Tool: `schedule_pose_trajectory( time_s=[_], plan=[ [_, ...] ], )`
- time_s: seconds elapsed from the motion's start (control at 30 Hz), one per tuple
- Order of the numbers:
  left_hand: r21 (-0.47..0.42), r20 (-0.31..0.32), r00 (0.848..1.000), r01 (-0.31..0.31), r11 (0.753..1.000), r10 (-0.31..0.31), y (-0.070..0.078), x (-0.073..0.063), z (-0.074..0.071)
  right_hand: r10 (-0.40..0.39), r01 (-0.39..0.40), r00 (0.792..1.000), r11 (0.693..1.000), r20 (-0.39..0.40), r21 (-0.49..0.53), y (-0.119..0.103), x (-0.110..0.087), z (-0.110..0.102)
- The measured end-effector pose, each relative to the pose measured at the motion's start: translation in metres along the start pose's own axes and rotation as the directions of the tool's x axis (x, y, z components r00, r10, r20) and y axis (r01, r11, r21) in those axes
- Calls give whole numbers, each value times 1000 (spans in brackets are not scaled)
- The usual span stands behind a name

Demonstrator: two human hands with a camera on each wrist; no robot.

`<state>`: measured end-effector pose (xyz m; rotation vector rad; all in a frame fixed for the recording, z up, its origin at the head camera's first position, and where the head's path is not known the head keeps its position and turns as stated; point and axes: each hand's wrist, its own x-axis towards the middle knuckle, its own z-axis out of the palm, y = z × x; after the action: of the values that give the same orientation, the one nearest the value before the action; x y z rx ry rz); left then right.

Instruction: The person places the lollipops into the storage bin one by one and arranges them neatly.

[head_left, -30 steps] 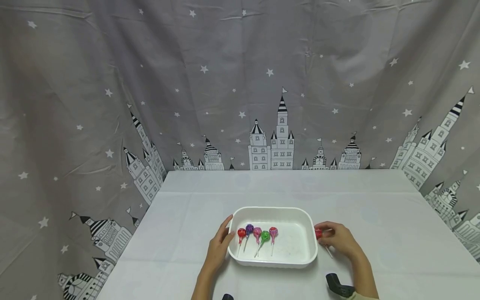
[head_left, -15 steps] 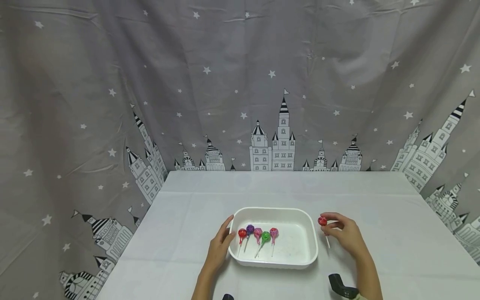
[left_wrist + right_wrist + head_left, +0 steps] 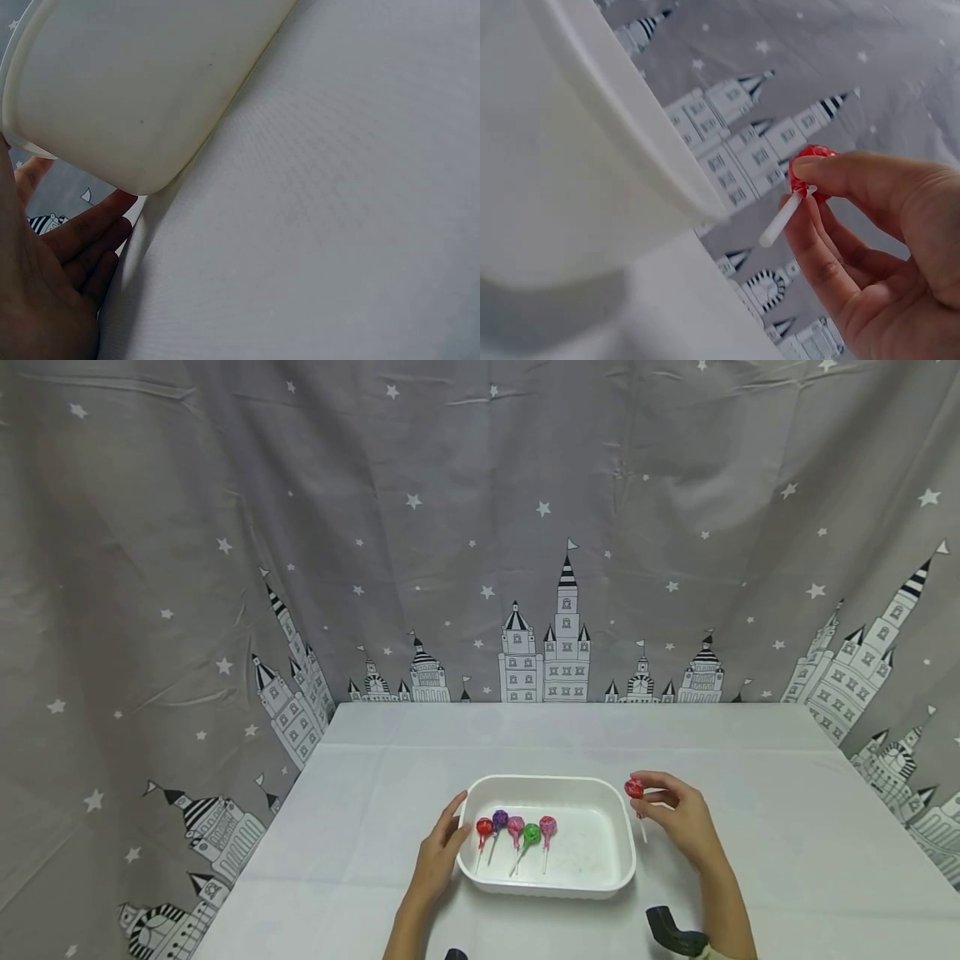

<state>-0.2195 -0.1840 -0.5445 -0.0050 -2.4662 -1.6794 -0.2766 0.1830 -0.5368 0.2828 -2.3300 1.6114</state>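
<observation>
A white plastic tray [image 3: 585,887] stands on the white-covered table. At its left end my left hand [image 3: 437,852] holds the rim, thumb over the edge and fingers along the outside; the left wrist view shows those fingertips [image 3: 124,202] by the outer wall. Inside the tray's left half lie a red lollipop [image 3: 484,827], a purple one, two pink ones and a green lollipop [image 3: 531,835], sticks toward me. Just beyond the right rim, my right hand [image 3: 678,814] pinches another red lollipop [image 3: 802,169] between thumb and fingers, its white stick pointing down.
The white tablecloth [image 3: 405,760] surrounds the tray and runs back to a grey curtain [image 3: 450,527] printed with castles and stars. A black curved piece [image 3: 671,933] sits at my right wrist.
My right hand has lifted the red lollipop from beside the tray's right side, moved it away from me and tilted it upright, then a little left toward the rim. The left hand stays put.
</observation>
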Motion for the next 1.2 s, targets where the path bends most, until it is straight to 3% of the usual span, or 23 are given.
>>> schedule_pose_trajectory(
  time_s=[0.13, 0.33, 0.43, 0.6, 1.07, 1.2],
  plan=[
    [3, 1, 1000, -3, 1000, 3, -1, 0, 0, 10, -10, 1000, 999, -4, 36, -6, 4, 15],
    [3, -1, 1000, 2, 1000, -2, -2, 0, 1, 81, -85, 996, 987, 29, 136, -78, -1, 31],
    [3, 0, 1000, -1, 1000, 1, 4, -3, 0, 158, -165, 986, 978, 57, 129, -93, -1, 43],
    [0, -1, 1000, -11, 1000, 11, 7, -3, 0, 241, -252, 966, 958, 92, 134, -94, 0, 64],
    [18, 1, 1000, -13, 1000, 13, 2, 0, 0, 254, -270, 960, 950, 113, 155, -86, -7, 92],
    [14, -4, 1000, -15, 1000, 15, 2, 0, -1, 291, -311, 948, 935, 131, 172, -87, -9, 93]
  ],
)
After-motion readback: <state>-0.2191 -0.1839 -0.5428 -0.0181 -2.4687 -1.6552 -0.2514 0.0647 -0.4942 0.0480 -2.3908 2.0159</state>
